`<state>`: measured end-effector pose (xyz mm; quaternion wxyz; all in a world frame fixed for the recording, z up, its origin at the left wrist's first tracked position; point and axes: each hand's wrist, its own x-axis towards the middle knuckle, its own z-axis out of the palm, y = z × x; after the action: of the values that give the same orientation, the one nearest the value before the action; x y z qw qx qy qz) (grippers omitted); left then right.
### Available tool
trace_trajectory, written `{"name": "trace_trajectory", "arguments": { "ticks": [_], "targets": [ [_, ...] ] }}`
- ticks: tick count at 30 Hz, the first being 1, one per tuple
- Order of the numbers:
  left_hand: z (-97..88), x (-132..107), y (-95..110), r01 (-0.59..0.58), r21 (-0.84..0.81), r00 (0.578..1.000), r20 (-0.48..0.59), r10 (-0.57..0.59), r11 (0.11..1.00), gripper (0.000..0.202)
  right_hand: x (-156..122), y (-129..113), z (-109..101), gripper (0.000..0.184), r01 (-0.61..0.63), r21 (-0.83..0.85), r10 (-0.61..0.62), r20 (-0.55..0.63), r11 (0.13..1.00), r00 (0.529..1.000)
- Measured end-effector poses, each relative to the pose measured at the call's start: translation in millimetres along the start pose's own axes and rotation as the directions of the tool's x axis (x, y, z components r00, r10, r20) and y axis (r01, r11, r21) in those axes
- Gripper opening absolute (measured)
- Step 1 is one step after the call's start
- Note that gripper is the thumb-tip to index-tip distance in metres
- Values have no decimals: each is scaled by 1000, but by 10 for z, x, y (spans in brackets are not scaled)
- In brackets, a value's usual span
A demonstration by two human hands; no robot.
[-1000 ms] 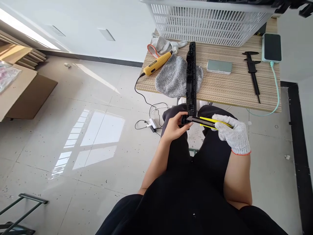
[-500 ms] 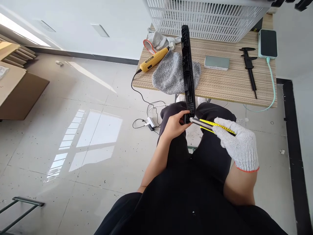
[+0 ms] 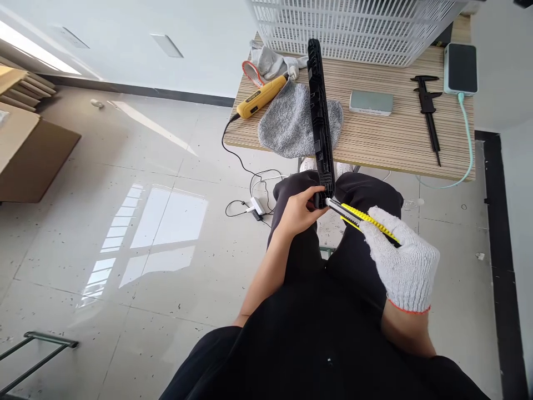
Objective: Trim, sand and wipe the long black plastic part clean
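My bare left hand (image 3: 300,212) pinches the near end of a long black plastic part (image 3: 320,116), which has ribs and clips along its side. The part slants up and away from my lap, its far end over the table. In a white knitted glove, my right hand (image 3: 402,253) grips a yellow and black utility knife (image 3: 370,220). Its extended blade points left and meets the near end of the black part beside my left fingertips. Whether the blade tip cuts into the plastic cannot be seen.
On the wooden table (image 3: 375,139) lie a grey cloth (image 3: 287,122), a yellow corded tool (image 3: 262,97), a whetstone-like block (image 3: 371,103), a black caliper (image 3: 428,116) and a cabled power bank (image 3: 460,69). Behind stands a white plastic basket (image 3: 350,33). A cardboard box (image 3: 37,155) is at left.
My right hand and the knife have turned, the wrist dropping lower and the handle tilting more steeply. My left hand and the black part stay nearly in place; the view shifts slightly.
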<state>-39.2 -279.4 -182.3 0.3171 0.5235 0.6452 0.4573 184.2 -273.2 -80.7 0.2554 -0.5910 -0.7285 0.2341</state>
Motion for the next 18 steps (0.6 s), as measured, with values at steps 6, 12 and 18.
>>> {"name": "trace_trajectory", "arguments": {
  "ticks": [6, 12, 18],
  "targets": [
    [11, 1, 8, -12, -2, 1000, 1, 12, 1000, 42, -103, -22, 27, 37, 9, -6, -9, -49, 1000, 999],
    [29, -5, -2, -41, 31, 999, 6, 41, 999, 42, -176, -34, 33, 41, -57, -10, 57, -51, 998, 997],
    [23, -7, 10, -23, 78, 1000, 12, 22, 997, 42, -193, -7, 119, 36, 3, 11, -1, -151, 1000, 988]
  ]
}}
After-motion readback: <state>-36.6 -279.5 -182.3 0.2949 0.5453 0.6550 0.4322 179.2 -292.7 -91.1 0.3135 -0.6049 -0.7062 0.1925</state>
